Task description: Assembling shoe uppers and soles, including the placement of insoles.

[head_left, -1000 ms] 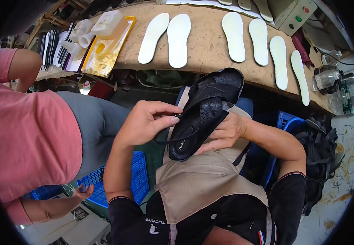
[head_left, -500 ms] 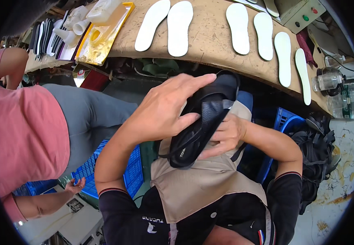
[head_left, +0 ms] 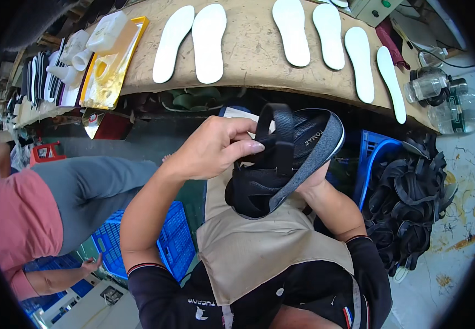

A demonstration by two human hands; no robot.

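I hold a black sandal with a grey sole edge over my lap, tilted with its toe end up and to the right. My left hand pinches one of its black straps between thumb and fingers. My right hand is mostly hidden behind the sandal and supports it from underneath. A beige apron covers my lap below the sandal.
A curved wooden bench at the top carries several white insoles. A yellow tray with white containers lies at its left end. A person in a pink shirt sits to my left. Blue crates and a heap of black straps flank my legs.
My left hand has come down from over the sandal and closed its fingers on a strap. The sandal has turned so its grey sole edge faces me.
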